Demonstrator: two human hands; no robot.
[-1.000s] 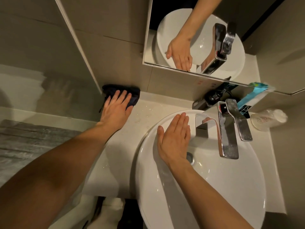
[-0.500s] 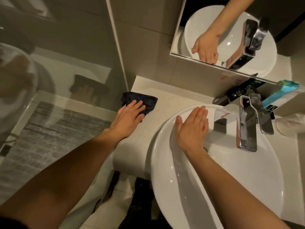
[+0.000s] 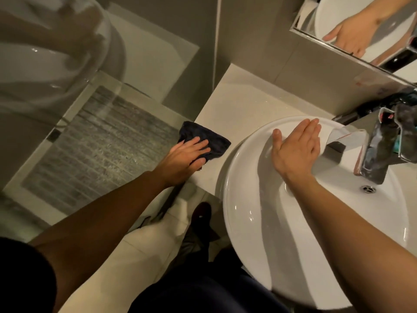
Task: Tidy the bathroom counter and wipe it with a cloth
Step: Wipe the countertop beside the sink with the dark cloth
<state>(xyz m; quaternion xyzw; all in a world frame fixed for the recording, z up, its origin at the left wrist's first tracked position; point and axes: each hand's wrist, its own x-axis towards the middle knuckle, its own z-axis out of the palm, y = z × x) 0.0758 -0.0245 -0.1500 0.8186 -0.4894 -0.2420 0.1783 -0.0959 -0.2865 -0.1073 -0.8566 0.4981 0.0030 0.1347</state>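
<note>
Since the earlier frame my left hand (image 3: 185,158) has dragged the cloth (image 3: 204,141) to the desk's (image 3: 243,105) front-left edge, palm flat on it; right hand (image 3: 295,150) open on the basin (image 3: 248,211). Wiping underway, right side untouched, I judge.

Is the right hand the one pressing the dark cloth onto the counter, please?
No, the left hand presses the dark cloth on the counter, while the right hand lies flat on the white basin.

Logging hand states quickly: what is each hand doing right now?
Left hand: open, palm pressed flat on the dark cloth at the counter edge.
Right hand: open, fingers together, resting flat on the sink rim, holding nothing.
</note>
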